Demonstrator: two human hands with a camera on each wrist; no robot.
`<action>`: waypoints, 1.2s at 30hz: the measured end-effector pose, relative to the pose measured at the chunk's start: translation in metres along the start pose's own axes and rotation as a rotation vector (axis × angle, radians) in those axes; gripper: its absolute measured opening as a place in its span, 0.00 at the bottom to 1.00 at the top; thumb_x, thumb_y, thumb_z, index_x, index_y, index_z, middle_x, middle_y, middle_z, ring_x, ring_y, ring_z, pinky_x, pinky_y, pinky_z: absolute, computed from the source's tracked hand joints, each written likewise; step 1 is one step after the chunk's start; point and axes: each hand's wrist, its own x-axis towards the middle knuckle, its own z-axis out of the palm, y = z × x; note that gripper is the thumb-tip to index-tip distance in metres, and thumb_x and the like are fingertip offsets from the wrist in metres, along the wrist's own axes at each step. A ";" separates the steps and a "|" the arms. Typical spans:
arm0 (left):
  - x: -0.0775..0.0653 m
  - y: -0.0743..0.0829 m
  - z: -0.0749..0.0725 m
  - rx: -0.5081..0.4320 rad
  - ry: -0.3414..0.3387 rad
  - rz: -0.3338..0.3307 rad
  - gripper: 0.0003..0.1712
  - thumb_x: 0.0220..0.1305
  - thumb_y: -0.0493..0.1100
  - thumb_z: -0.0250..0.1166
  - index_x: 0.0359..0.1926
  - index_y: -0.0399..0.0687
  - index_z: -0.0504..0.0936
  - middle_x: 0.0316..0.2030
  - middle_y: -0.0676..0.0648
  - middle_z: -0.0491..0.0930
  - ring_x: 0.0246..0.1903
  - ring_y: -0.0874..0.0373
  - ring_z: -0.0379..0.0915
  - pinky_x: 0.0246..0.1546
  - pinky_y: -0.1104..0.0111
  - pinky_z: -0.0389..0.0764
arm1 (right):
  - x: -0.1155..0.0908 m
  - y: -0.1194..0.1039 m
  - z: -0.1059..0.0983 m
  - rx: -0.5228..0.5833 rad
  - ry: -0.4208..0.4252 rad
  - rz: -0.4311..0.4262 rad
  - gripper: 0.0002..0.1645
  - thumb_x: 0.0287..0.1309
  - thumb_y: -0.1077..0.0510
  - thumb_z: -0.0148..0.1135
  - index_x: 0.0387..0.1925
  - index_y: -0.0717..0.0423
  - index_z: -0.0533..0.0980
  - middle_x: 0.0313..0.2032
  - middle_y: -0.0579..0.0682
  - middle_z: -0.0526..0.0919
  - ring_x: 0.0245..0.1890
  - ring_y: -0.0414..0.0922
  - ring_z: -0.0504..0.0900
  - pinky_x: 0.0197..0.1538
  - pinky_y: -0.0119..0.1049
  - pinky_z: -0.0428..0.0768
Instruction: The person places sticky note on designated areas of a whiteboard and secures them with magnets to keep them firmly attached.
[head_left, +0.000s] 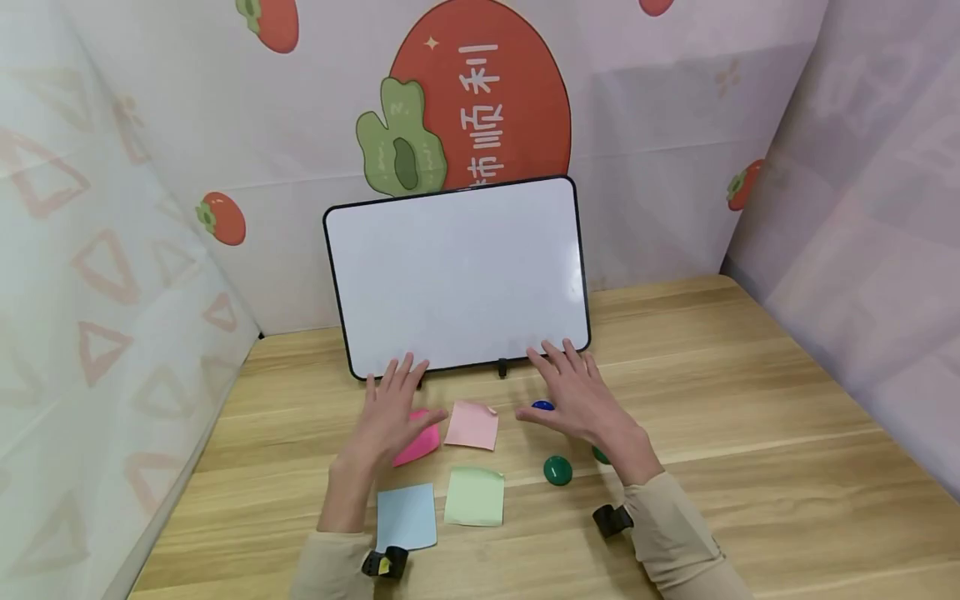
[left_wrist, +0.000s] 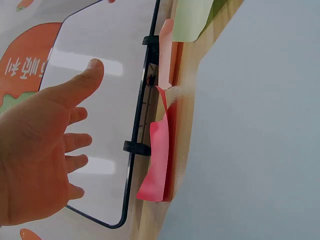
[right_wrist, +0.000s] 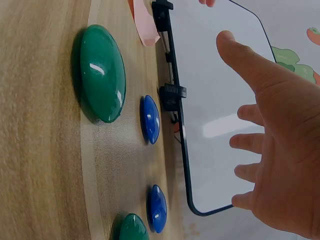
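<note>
Both hands hover over the table with fingers spread, holding nothing. My left hand (head_left: 390, 421) is above the hot-pink sticky note (head_left: 416, 447), partly covering it in the head view. My right hand (head_left: 577, 396) is over the round magnets, its fingertips overlapping the whiteboard's lower right edge. The white, black-framed whiteboard (head_left: 457, 275) leans upright at the back on black clip feet (right_wrist: 172, 95). Between the hands lies a light-pink sticky note (head_left: 472, 427). Two blue magnets (right_wrist: 151, 120) and two green magnets (right_wrist: 103, 74) show in the right wrist view.
Nearer the front are a pale-green sticky note (head_left: 474, 497) and a light-blue sticky note (head_left: 407, 517). A wooden table (head_left: 750, 467) carries everything. Fabric walls (head_left: 675, 167) with persimmon prints enclose the back and sides. Black wrist devices (head_left: 613, 520) sit by both sleeves.
</note>
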 end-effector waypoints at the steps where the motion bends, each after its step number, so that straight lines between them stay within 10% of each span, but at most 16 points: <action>1: 0.000 -0.001 -0.001 -0.001 -0.006 -0.003 0.50 0.64 0.64 0.63 0.77 0.47 0.54 0.78 0.40 0.46 0.78 0.38 0.36 0.72 0.36 0.34 | 0.000 0.000 0.000 -0.003 0.001 -0.001 0.58 0.55 0.27 0.62 0.77 0.52 0.54 0.76 0.60 0.55 0.77 0.64 0.45 0.72 0.68 0.47; 28: -0.007 -0.023 -0.014 -0.109 -0.064 -0.076 0.33 0.67 0.53 0.64 0.67 0.43 0.72 0.62 0.39 0.73 0.68 0.37 0.63 0.69 0.45 0.61 | 0.000 0.000 0.004 -0.066 -0.081 0.019 0.48 0.55 0.35 0.69 0.70 0.54 0.67 0.64 0.59 0.73 0.66 0.61 0.68 0.69 0.62 0.62; 36: -0.008 -0.032 -0.019 -0.143 -0.078 -0.122 0.29 0.68 0.51 0.64 0.66 0.47 0.73 0.54 0.42 0.78 0.52 0.47 0.75 0.53 0.52 0.77 | 0.001 0.002 0.004 -0.057 -0.109 0.014 0.46 0.54 0.37 0.70 0.69 0.53 0.69 0.59 0.56 0.75 0.63 0.59 0.70 0.68 0.61 0.63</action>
